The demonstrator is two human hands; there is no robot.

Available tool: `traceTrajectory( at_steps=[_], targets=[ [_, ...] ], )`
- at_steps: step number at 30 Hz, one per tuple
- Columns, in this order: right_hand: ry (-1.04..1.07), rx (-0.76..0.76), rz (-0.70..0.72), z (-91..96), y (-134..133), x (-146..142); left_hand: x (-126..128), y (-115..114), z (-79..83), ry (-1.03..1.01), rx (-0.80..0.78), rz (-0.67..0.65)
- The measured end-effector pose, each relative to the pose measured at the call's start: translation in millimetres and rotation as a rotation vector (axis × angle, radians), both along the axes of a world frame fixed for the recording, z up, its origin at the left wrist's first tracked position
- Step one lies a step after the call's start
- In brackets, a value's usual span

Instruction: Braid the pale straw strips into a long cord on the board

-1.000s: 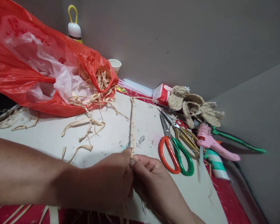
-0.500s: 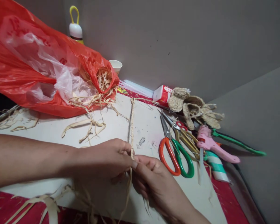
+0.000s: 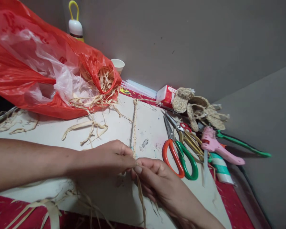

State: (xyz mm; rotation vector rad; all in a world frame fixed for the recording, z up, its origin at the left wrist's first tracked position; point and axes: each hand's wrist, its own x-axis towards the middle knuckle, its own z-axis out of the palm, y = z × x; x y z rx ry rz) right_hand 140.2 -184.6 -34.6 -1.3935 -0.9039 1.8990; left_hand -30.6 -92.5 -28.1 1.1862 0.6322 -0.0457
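Braided cord (image 3: 134, 130) runs far to near across middle of white board (image 3: 200, 203). Left hand (image 3: 112, 159) and right hand (image 3: 156, 181) both pinched closed on near end, loose strands (image 3: 141, 200) trailing nearer. Likely light, flexible, barely slippery; thin strands could split. Best hold: fingertips where braid meets strands.

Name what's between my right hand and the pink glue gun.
The head view shows green-and-orange-handled scissors nearer your right hand, then gold-handled scissors nearer the glue gun.
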Motion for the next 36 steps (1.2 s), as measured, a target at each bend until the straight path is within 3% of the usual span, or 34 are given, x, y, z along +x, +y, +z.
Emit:
traceTrajectory(
  at_steps=[4, 10, 18, 22, 27, 29, 33, 36],
  targets=[
    [-0.069, 0.019, 0.061, 6.0, 2, 3, 1, 4, 0.6, -0.045, 0.07, -0.062],
    [-0.179, 0.056, 0.17, 17.8, 7, 19, 3, 3, 9.1, -0.051, 0.046, -0.031],
    [-0.252, 0.113, 0.27, 23.2, 16, 41, 2, -2, -0.8, -0.099, 0.152, 0.056],
    [-0.377, 0.17, 0.225, 33.7, 25, 51, 2, -4, -2.3, -0.076, 0.184, 0.075],
    [-0.796, 0.346, 0.217, 59.5, 47, 59, 1, -7, -7.4, -0.072, 0.256, 0.113],
    [-0.915, 0.451, 0.144, 68.9, 60, 54, 1, -7, -11.1, -0.054, 0.266, 0.128],
    [-0.899, 0.634, -0.073, 77.8, 90, 24, 2, -7, -18.1, -0.026, 0.306, 0.136],
    [-0.821, 0.791, -0.086, 71.6, 118, -4, 4, -7, -21.0, -0.012, 0.329, 0.133]
  ],
)
